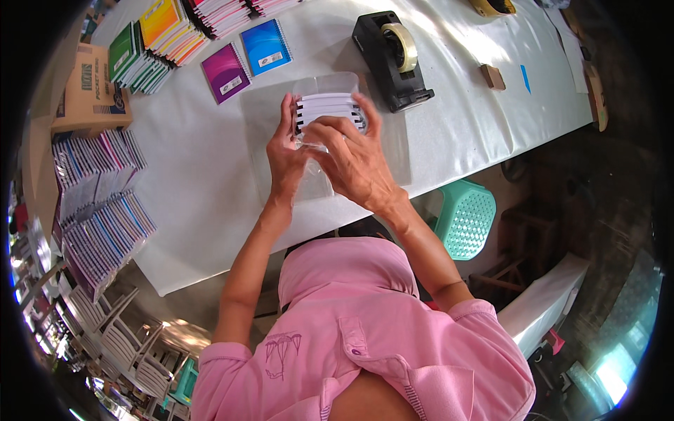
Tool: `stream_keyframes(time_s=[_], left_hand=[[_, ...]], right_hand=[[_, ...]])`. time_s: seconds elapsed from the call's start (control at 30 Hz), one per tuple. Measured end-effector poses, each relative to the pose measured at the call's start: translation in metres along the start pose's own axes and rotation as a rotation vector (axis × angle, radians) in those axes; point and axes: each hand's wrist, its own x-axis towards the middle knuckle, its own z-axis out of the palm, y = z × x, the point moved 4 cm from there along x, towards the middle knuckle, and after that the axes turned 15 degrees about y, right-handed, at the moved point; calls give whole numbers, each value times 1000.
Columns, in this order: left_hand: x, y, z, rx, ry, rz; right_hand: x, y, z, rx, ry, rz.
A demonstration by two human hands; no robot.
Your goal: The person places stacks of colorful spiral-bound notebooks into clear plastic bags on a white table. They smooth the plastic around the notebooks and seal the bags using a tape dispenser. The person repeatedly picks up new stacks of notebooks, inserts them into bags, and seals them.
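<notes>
Pink cloth makes the shirt (365,316) nearest. Beyond it, over the white table (189,196), the left hand (285,158) pinches the left side of a plastic-wrapped notebook stack (326,105); the right hand's (354,158) bent fingers clasp its near and right sides. Farther off are a purple notebook (225,71), a tape dispenser (375,49) and a blue notebook (265,46).

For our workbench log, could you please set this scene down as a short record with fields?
Left hand: at the left side of a white-edged stack in clear plastic
Right hand: over the stack's near right, slightly blurred
Right of stack: black tape dispenser
Beyond, leftward: purple notebook, blue notebook
Far left: brown carton
Surface: pale table
</notes>
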Motion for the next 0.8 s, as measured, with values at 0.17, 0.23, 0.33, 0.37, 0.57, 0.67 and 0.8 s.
stream_keyframes(time_s=[0.17, 0.23, 0.33, 0.37, 0.57, 0.67, 0.8], left_hand=[[-10, 0, -39, 129, 79, 318], [-10, 3, -41, 198, 77, 336], [0, 14, -28, 521, -41, 566], [1, 19, -27, 582, -58, 607], [13, 44, -14, 745, -180, 721], [22, 49, -12, 782, -227, 749], [33, 53, -7, 843, -265, 741]], right_hand=[[-25, 62, -25, 402, 282, 374], [-46, 86, -13, 311, 169, 421], [-53, 87, 14, 288, 52, 370], [-56, 88, 19, 332, 52, 419], [-51, 80, 23, 361, 137, 429], [-41, 81, 24, 294, 121, 404], [-28, 86, 23, 290, 58, 406]])
